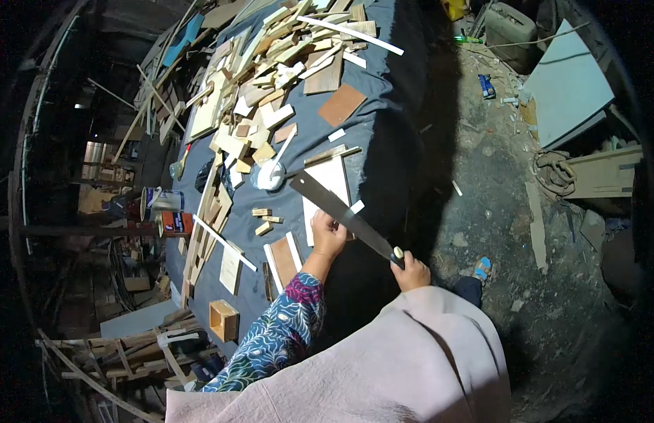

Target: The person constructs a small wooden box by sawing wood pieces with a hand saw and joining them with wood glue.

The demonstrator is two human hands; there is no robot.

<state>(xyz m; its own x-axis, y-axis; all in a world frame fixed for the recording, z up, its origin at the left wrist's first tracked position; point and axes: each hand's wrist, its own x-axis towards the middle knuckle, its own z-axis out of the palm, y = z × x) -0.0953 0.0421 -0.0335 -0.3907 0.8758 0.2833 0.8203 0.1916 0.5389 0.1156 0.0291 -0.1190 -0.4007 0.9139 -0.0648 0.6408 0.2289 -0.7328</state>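
My right hand [412, 272] is closed around the handle of a handsaw [329, 203]. The saw's wide metal blade slants up and left over the table edge. My left hand [329, 235] has its fingers curled beside the blade, gripping a thin white wooden strip [357, 206] whose end shows past the blade; the part in the fingers is mostly hidden. Beneath lies a white board [332, 173] with a narrow wooden stick [332, 156] across its top. A brown panel with white edging [283, 259] rests left of my left hand.
Offcuts [285, 53] are heaped on the cloth-covered table [270, 204]. A bowl of white paste [268, 176], small blocks [263, 229] and a wooden box [223, 320] sit nearer. Paint cans [161, 203] stand along the left edge. Right of the table, a pale board [568, 88] leans above the littered floor.
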